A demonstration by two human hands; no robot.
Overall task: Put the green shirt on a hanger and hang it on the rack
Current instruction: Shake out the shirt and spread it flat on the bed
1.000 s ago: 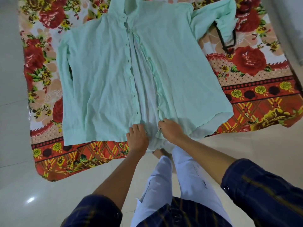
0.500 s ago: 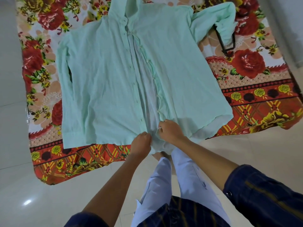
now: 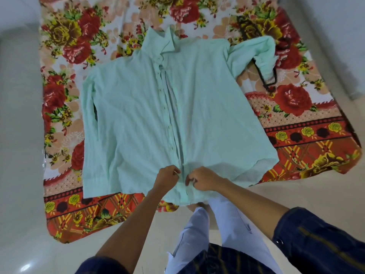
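Mint-green cotton, the button-up shirt (image 3: pixel 138 115) lies flat, front up, on a floral blanket (image 3: pixel 296 139) spread over the floor. At its near hem the left hand (image 3: pixel 167 177) and right hand (image 3: pixel 203 178) each pinch a placket edge. A black hanger (image 3: pixel 265 82) (partly under the far-right sleeve) lies on the blanket.

Soft, even indoor light fills the view, bright enough that colours read clearly and shadows stay faint. Well below and left of the fingers (image 3: pixel 176 172), a small white glare spot (image 3: pixel 25 267) shines on the glossy floor (image 3: pixel 23 224). Wide-angle distortion bends the edges, and detail is slightly soft throughout, most of all near the corners.
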